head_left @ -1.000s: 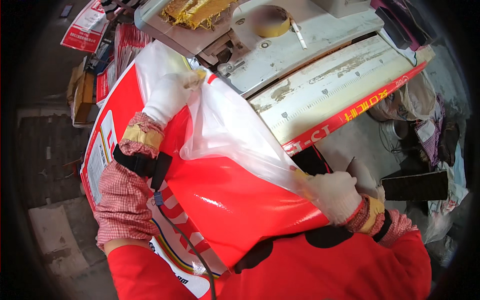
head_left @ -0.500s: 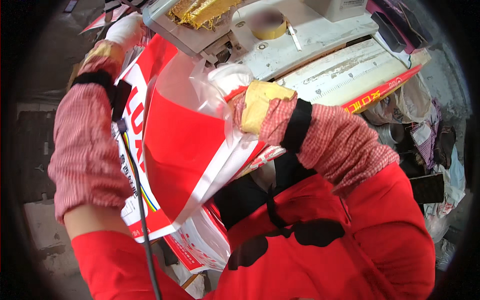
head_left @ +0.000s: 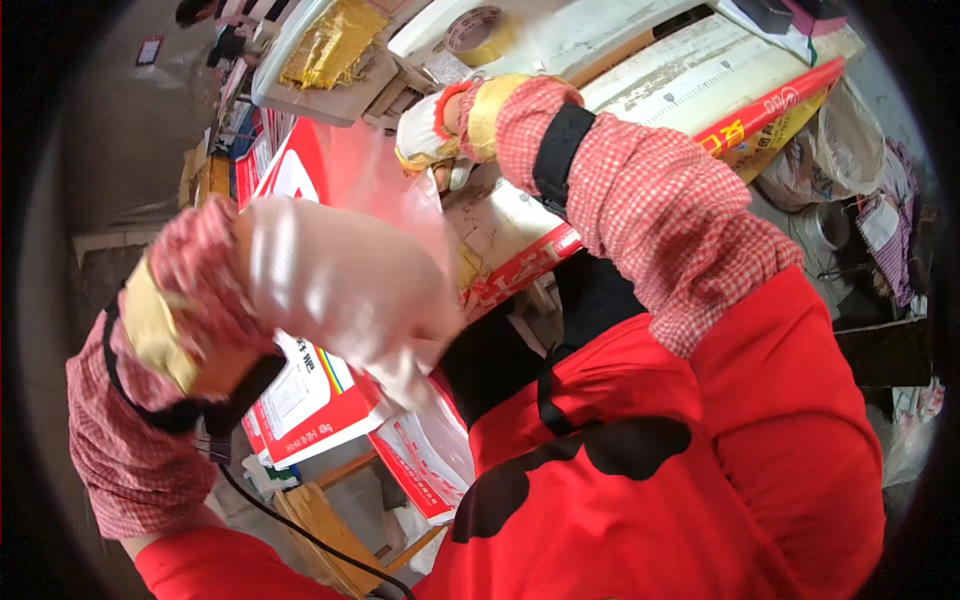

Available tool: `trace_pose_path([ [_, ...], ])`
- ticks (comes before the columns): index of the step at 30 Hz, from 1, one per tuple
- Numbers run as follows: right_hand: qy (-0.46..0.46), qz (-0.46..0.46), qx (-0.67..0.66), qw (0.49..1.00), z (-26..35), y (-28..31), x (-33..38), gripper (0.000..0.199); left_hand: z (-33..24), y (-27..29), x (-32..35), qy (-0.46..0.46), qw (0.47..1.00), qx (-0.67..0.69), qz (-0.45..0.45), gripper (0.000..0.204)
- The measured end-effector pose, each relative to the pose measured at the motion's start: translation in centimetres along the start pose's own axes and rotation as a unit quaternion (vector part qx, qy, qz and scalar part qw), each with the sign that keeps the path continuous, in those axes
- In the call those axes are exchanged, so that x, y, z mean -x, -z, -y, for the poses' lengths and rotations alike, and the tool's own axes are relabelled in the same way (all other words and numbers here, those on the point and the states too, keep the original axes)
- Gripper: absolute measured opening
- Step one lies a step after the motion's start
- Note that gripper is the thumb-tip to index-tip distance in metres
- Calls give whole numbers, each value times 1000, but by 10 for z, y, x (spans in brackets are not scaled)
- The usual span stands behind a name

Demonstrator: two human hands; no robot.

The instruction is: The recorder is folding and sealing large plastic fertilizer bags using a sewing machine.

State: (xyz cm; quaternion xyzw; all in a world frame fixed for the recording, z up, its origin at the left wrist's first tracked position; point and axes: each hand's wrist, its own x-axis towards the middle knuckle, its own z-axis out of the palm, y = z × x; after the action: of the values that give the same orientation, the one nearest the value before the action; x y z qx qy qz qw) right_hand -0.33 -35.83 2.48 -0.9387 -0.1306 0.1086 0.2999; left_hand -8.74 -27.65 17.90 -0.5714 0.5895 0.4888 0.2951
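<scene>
When handling the red-and-white sack (head_left: pixel 318 400) with clear film (head_left: pixel 390 185) by its upper part, best to support both layers and avoid creasing. Find the sack left of centre, below the pale machine (head_left: pixel 310 95) and partly hidden behind the left hand (head_left: pixel 350 280). See that hand white-gloved, in front of the sack — too blurred to read, so cannot tell any grip. Find the right hand (head_left: pixel 435 135) farther up, beside the machine and next to the film, fingers bent; cannot tell whether gripping the film or merely near it. Better to pinch film and sack wall together, pull evenly and smooth out folds. Mind also the dark cable (head_left: pixel 300 538) at lower left — best kept off the sack — and the edge of the ruler-marked table (head_left: pixel 690 85), a possible snag for thin film.
</scene>
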Motion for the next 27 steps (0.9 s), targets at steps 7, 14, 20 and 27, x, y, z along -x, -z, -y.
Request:
trace_pose_path([
  [7,-28,58,-29,998,-1,-9,-4,12,4,-37,54,382,907,-70,164,37],
  [14,38,-291,4,956,7,-124,-4,11,-62,-95,-18,83,953,-262,129,7],
  [20,-203,-427,335,815,83,-161,53,13,-49,-67,-28,-110,965,-239,-5,10],
  [27,-83,-465,144,870,25,-175,31,16,-33,-56,-7,138,922,-323,162,20],
])
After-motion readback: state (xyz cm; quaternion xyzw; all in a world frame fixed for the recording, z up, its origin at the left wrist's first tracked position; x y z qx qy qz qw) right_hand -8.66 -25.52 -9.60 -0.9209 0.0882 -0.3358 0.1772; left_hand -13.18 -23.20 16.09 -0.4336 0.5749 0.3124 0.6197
